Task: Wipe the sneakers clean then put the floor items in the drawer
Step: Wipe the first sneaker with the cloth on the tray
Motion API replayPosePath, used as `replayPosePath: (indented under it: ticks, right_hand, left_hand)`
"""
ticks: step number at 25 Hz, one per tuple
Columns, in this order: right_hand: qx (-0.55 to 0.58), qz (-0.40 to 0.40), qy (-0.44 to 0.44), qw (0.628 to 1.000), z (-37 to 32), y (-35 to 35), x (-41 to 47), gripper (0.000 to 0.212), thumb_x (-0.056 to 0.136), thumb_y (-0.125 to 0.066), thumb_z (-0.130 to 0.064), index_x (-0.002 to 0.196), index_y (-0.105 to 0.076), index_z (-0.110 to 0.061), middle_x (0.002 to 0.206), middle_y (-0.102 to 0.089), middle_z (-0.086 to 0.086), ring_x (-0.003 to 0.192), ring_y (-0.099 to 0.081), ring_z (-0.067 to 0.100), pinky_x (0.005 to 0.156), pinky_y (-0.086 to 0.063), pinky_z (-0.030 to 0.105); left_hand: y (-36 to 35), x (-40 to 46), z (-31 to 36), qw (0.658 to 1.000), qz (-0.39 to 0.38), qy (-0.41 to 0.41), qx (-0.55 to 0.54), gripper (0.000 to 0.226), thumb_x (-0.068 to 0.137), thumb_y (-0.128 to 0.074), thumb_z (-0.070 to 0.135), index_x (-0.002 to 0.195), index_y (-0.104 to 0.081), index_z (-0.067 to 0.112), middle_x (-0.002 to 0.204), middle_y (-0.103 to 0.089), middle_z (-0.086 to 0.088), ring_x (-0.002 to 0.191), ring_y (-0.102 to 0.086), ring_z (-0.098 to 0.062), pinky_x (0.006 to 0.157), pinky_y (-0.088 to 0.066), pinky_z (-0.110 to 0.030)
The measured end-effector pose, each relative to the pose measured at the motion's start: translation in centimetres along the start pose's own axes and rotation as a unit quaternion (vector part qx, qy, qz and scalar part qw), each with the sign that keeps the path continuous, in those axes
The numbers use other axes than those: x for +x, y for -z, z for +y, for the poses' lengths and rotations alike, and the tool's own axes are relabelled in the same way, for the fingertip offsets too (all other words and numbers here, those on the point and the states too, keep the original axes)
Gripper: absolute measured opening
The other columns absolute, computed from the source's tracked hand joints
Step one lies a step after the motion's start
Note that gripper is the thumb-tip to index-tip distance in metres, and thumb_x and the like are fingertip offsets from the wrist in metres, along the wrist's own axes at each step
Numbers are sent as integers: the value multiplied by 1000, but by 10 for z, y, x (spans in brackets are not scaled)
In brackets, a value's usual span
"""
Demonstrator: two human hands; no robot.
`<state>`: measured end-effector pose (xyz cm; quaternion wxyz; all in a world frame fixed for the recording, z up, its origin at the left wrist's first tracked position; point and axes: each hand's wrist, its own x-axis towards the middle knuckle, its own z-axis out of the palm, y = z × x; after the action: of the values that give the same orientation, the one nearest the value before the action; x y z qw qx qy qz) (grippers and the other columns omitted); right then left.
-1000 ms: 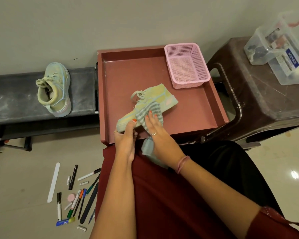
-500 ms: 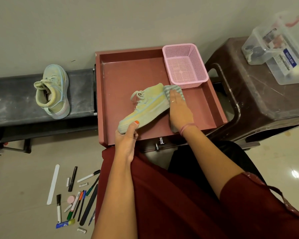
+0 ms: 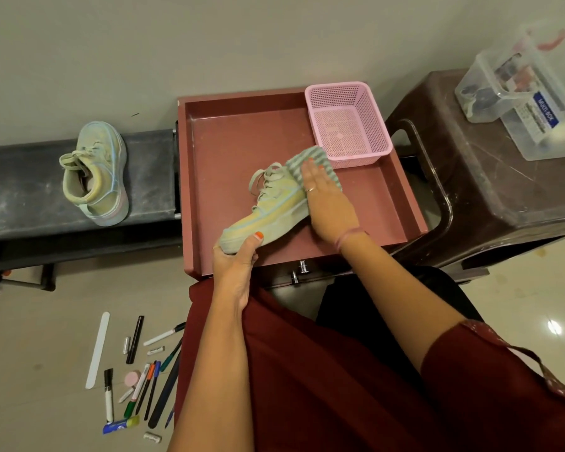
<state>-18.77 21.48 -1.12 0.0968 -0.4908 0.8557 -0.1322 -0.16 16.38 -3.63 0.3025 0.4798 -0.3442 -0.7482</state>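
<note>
Left hand point(image 3: 237, 267) curled, right hand point(image 3: 328, 203) flat

"MULTI BOX" in white capitals on a dark blue label point(image 3: 546, 113), stuck to the clear plastic box point(image 3: 522, 102) at far right, atop the brown stool point(image 3: 490, 190). Smaller print beside that label, too blurred to read. Faint lettering on the blue-and-yellow tube point(image 3: 120, 425) lying on the floor at near left, likewise illegible. Tiny marks on the small white caps close by, unreadable too.
</note>
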Motion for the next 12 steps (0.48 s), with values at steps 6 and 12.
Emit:
replayPosePath:
  ticks: [6,12]
  right_hand:
    - [75,-39,5,996,-22,12,6,82,80,-36,17,152,-12,-16,159,-8,5,146,-7,23,117,-4,27]
    - [-8,-9,65,998,-26,14,-12,77,86,-40,12,152,-9,-14,160,-5,3,147,-3,21,117,-6,28]
  left_hand:
    - [4,2,0,999,-17,-33,21,55,66,-83,21,114,-58,10,100,-69,-2,86,-64,-12,68,-50,-22]
    - [5,3,-1,1000,-11,-16,17,68,58,-86,23,117,-54,14,109,-68,-5,96,-66,-15,75,-51,-27]
